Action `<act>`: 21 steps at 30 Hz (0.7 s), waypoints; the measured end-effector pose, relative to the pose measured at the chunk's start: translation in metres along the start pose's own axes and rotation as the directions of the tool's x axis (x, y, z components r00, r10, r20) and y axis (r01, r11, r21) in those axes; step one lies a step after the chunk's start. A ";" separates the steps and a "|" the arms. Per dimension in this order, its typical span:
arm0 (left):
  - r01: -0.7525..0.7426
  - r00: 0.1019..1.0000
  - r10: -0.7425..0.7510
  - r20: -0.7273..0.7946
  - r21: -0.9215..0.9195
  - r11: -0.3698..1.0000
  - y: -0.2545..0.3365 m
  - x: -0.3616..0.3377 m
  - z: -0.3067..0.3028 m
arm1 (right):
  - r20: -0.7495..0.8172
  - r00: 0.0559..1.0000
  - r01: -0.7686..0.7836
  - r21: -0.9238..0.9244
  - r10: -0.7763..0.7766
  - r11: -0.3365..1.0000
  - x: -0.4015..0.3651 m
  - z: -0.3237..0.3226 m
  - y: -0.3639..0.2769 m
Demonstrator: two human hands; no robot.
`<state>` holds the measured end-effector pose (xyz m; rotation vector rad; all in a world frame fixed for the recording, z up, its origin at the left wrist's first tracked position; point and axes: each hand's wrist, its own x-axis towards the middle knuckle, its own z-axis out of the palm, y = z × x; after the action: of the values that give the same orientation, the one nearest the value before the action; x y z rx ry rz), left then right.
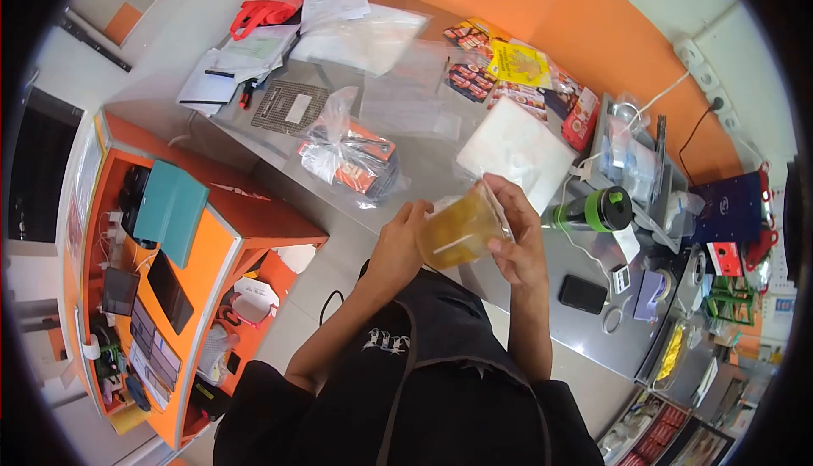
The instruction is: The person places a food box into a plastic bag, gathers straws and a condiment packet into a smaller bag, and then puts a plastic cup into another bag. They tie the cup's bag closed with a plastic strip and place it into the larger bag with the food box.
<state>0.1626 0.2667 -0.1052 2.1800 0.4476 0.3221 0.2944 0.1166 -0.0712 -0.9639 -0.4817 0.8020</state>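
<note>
A clear plastic cup (458, 236) with yellowish contents is held tilted between my two hands, in front of my body. My right hand (523, 250) grips it near its wide rim, thumb on the near side and fingers along the far side. Around the other end curls my left hand (396, 250), its fingertips against the cup and partly hidden by it. Just beyond the hands a stack of white sheets (517, 148) lies on the grey table (334, 195). A bagged orange-and-black bundle (351, 157) sits farther left.
Right of my hands are a black tumbler with a green lid (597, 210), a phone (583, 294) and a tape roll (612, 320). Red and yellow packets (517, 64) lie at the back. An orange shelf unit (229, 212) stands at left.
</note>
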 end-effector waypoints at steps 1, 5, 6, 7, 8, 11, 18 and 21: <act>0.006 1.000 -0.007 -0.027 -0.033 0.999 -0.005 -0.001 0.000 | 0.048 0.999 -0.002 -0.042 0.004 0.999 0.000 -0.011 0.004; 0.002 0.996 -0.020 -0.089 -0.199 0.980 -0.008 -0.004 -0.001 | 0.044 0.996 -0.078 -0.096 0.083 0.992 0.001 -0.026 0.017; -0.008 0.989 -0.027 -0.143 -0.233 0.972 -0.009 -0.003 0.002 | 0.010 0.998 -0.065 -0.111 0.066 0.992 0.002 -0.027 0.016; -0.020 0.979 -0.035 -0.200 -0.265 0.964 -0.013 -0.003 0.006 | -0.021 0.999 -0.051 -0.125 0.048 0.991 0.003 -0.027 0.015; -0.033 0.966 -0.045 -0.255 -0.295 0.955 -0.014 -0.002 0.008 | -0.051 0.998 -0.037 -0.139 0.031 0.990 0.004 -0.027 0.014; -0.077 0.962 0.000 -0.272 -0.274 0.959 -0.010 -0.004 0.005 | -0.059 0.998 0.010 -0.367 -0.034 0.930 0.003 -0.021 0.008; 0.081 0.982 -0.166 -0.090 -0.593 0.801 0.011 -0.003 0.013 | 0.311 0.950 0.289 -0.851 -0.023 0.439 -0.001 -0.018 0.003; 0.062 0.975 -0.196 -0.107 -0.713 0.699 0.015 0.000 0.019 | 0.327 0.944 0.283 -0.874 0.046 0.395 -0.002 -0.020 -0.004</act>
<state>0.1726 0.2447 -0.1040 1.3546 0.4737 0.5152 0.3085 0.1026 -0.0776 -1.8309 -1.3612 0.4942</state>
